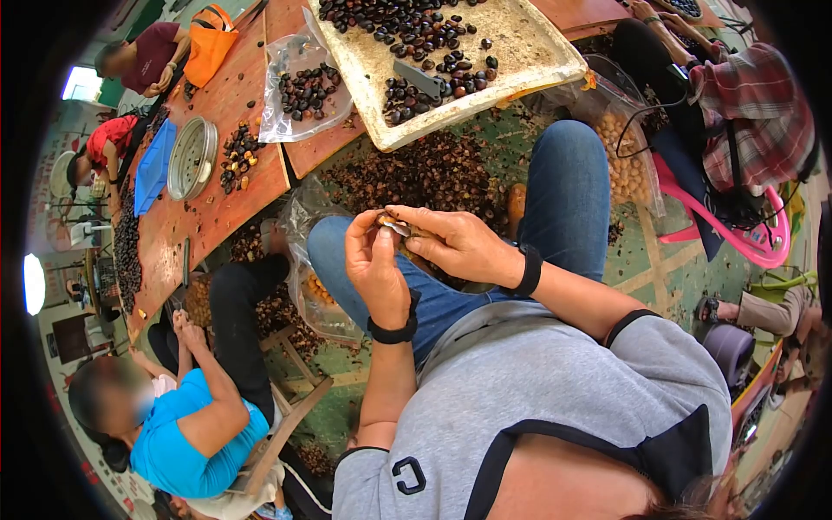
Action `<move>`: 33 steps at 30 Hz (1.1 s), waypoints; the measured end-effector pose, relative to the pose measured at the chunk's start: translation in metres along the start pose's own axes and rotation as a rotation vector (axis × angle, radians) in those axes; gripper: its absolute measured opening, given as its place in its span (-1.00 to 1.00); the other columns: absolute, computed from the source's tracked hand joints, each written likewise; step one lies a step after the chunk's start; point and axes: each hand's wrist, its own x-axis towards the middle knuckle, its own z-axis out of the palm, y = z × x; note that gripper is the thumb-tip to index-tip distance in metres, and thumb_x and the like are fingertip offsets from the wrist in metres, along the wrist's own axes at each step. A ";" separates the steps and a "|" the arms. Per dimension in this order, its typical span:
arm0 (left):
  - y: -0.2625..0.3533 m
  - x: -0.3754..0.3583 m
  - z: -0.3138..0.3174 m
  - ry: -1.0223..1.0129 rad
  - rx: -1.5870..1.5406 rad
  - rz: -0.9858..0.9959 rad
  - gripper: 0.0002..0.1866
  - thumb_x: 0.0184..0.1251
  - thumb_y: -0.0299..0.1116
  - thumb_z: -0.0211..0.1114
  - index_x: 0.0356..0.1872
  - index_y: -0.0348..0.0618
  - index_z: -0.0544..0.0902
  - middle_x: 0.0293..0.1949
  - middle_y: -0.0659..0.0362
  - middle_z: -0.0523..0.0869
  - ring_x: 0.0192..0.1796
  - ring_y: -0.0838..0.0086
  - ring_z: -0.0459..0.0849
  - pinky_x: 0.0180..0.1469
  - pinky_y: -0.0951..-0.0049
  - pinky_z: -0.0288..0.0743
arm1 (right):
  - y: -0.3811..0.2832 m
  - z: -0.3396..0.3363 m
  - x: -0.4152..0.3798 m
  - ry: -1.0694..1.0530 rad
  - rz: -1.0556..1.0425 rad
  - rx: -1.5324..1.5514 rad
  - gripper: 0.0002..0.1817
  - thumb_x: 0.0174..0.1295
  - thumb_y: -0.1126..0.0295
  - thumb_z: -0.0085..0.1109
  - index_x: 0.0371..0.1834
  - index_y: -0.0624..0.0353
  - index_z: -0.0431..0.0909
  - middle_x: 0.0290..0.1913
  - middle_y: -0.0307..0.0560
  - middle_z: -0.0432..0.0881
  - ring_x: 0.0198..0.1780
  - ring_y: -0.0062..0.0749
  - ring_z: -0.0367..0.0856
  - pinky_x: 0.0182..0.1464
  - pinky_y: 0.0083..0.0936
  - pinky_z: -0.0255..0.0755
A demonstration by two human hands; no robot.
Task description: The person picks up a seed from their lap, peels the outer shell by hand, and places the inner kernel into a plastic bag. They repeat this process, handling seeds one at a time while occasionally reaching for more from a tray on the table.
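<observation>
Above my lap, my left hand [375,264] pinches a chestnut [385,221], of which a small yellowish part shows between the fingertips. My right hand [464,247] is closed round a small knife; its short blade [398,229] touches or nearly touches the nut. Most of the handle is hidden by the fingers. In front of me, a worn cream tray [368,104] holds many dark brown nuts [433,35]. A grey flat tool [418,78] lies among them.
A clear bag of nuts [308,91], a metal sieve [192,160] and a blue tray [154,169] are on the red table [251,204]. Shells [416,178] cover the floor. Bags of peeled nuts [620,156] stand right. Co-workers sit at left [195,425] and right [754,104].
</observation>
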 end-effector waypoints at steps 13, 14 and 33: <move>0.000 0.004 -0.005 0.078 -0.237 -0.105 -0.82 0.40 -0.52 0.17 -0.03 -0.18 0.47 -0.09 0.15 0.61 -0.09 0.46 0.65 0.00 0.46 0.60 | -0.008 0.003 -0.003 -0.008 0.071 0.047 -0.43 0.31 0.36 0.12 0.40 0.21 0.29 -0.47 -0.12 0.58 -0.47 -0.53 0.54 -0.38 -0.50 0.44; 0.000 0.004 -0.005 0.069 -0.239 -0.113 -0.80 0.37 -0.54 0.21 -0.04 -0.16 0.48 -0.08 0.18 0.61 -0.07 0.48 0.64 0.02 0.46 0.59 | -0.011 0.001 -0.003 -0.027 0.134 0.037 -0.45 0.28 0.35 0.15 0.35 0.22 0.33 -0.29 0.01 0.63 -0.31 -0.33 0.63 -0.28 -0.44 0.50; 0.000 0.001 -0.002 -0.018 -0.174 -0.114 -0.77 0.40 -0.57 0.14 0.05 -0.25 0.50 -0.06 0.15 0.60 -0.02 0.47 0.63 0.05 0.51 0.58 | -0.016 -0.002 -0.003 0.025 0.115 0.057 -0.46 0.25 0.38 0.15 0.32 0.19 0.37 -0.13 0.10 0.68 -0.13 -0.09 0.70 -0.14 -0.36 0.57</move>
